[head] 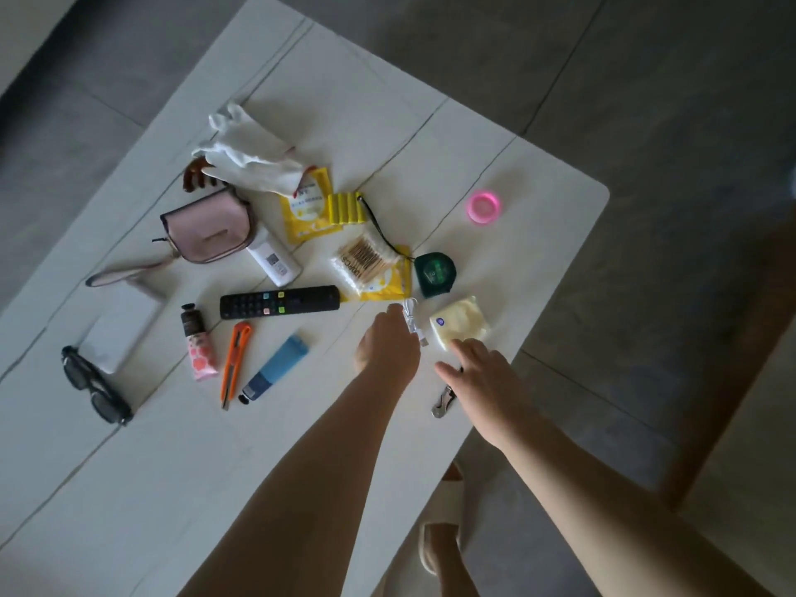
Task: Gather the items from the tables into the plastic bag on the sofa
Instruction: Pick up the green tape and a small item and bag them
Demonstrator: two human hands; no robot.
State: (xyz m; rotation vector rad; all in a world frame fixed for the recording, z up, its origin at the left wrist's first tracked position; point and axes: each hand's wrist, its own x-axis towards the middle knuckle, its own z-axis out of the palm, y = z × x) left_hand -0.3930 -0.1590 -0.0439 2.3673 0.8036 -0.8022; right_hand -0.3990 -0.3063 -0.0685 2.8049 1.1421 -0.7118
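Many small items lie on the white table (301, 445). My left hand (387, 344) reaches forward with its fingers curled down at a coiled white USB cable (412, 317); whether it grips the cable is hidden. My right hand (478, 372) hovers with fingers spread over the near edge of a pale yellow tissue pack (463, 321), holding nothing. A small metal clipper (443, 402) lies just left of that hand. Beyond are a green tape measure (434, 273), a cotton swab pack (366, 262) and a black remote (280, 301). No plastic bag or sofa is in view.
Further left lie a blue tube (275, 368), an orange utility knife (234, 364), a pink hand cream tube (197, 342), sunglasses (94, 385), a pink pouch (211, 230) and white gloves (245, 152). A pink ring (484, 206) sits near the right edge. Grey floor surrounds the table.
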